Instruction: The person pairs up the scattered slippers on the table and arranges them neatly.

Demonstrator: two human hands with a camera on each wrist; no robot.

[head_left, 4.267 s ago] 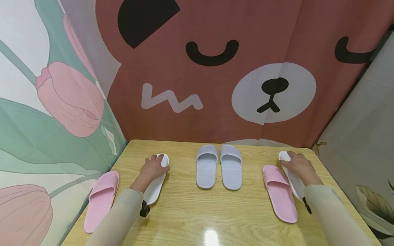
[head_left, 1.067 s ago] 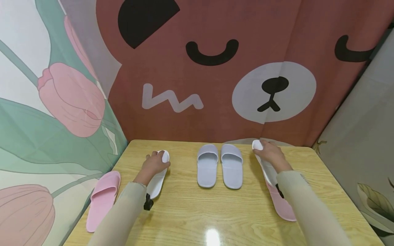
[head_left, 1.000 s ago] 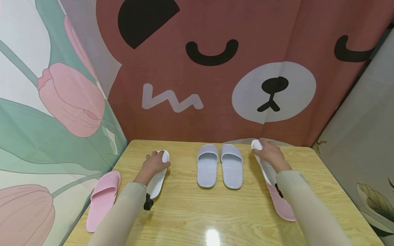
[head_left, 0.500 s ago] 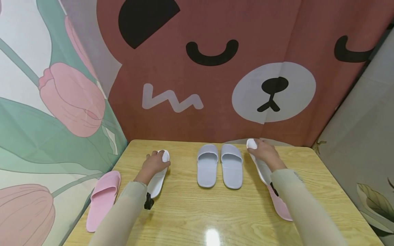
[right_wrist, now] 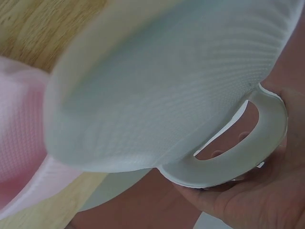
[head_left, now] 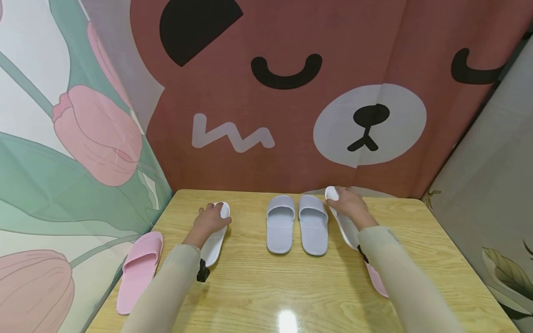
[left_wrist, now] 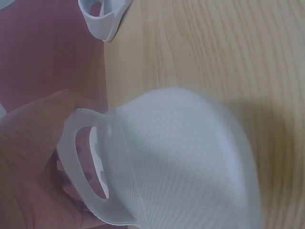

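My left hand point(head_left: 208, 222) grips a white slipper point(head_left: 213, 247) across its strap, left of the middle pair. In the left wrist view the fingers and thumb wrap the strap of that slipper point(left_wrist: 176, 162). A second white slipper point(head_left: 345, 229) hangs from my right hand point(head_left: 353, 203), its toe close to the right pale grey slipper point(head_left: 314, 233). In the right wrist view the hand point(right_wrist: 252, 191) clasps the strap end of this slipper point(right_wrist: 143, 105). Beneath my right arm, a pink slipper point(head_left: 376, 281) is mostly hidden.
The left pale grey slipper point(head_left: 280, 233) stands beside its mate near the back of the wooden table point(head_left: 250, 291). Another pink slipper point(head_left: 139, 273) lies at the left edge. A bear-print curtain point(head_left: 250, 171) hangs behind, with flowered cloth point(head_left: 96, 208) on the left.
My right hand has carried its white slipper leftward, from right of the pink slipper across it toward the grey pair. My left hand, with its slipper, has shifted only slightly.
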